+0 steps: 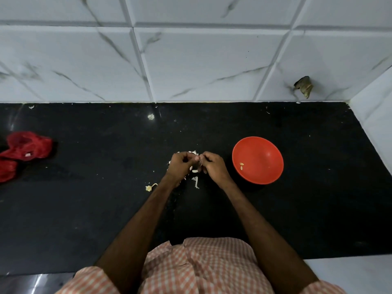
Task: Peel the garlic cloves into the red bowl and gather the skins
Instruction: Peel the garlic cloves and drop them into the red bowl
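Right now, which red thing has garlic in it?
The round red bowl beside the right hand: peeled cloves lie inside it. The crumpled red bundle at the far left shows none.

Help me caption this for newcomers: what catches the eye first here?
The round red plastic bowl holds two peeled cloves, right of centre on the black countertop. Beside it, the left hand and right hand meet, fingers pinching a pale garlic clove above scattered white skins. A crumpled red mesh bag lies far left.
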{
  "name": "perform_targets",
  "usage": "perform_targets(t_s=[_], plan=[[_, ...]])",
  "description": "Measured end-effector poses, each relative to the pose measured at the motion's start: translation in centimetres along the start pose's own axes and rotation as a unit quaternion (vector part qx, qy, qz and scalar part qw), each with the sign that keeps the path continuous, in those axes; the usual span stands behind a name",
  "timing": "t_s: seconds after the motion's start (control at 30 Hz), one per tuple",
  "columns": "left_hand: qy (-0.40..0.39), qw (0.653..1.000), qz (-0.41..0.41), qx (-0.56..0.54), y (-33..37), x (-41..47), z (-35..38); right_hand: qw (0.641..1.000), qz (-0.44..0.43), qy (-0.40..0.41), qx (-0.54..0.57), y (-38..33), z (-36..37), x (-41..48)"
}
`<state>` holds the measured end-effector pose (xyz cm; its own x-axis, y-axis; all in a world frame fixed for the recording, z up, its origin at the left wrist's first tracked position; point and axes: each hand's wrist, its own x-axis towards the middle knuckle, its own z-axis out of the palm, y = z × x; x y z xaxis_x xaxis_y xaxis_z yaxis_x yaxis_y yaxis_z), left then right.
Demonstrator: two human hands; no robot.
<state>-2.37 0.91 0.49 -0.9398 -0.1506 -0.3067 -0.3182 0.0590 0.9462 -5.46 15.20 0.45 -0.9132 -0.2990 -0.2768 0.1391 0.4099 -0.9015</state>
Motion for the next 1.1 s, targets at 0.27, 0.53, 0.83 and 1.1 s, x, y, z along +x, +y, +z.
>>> perform_targets(t_s=[0.27, 0.53, 0.83, 1.1], plan=[[-0.013, 0.994, 0.033, 0.102, 0.2, 0.4, 0.3, 0.995, 0.091, 0.033, 0.028, -0.5, 0.0, 0.1], [-0.001, 0.981, 0.053, 0.189, 0.1, 0.4, -0.8, 0.996, 0.054, 0.013, -0.062, 0.4, -0.2, 0.5], [0.034, 0.941, 0.021, 0.335, 0.1, 0.4, -0.5, 0.982, 0.004, 0.052, -0.180, -0.1, 0.0, 0.3], [0.010, 0.928, 0.032, 0.370, 0.9, 0.3, -0.1, 0.985, 0.009, 0.073, -0.155, -0.1, 0.1, 1.1]])
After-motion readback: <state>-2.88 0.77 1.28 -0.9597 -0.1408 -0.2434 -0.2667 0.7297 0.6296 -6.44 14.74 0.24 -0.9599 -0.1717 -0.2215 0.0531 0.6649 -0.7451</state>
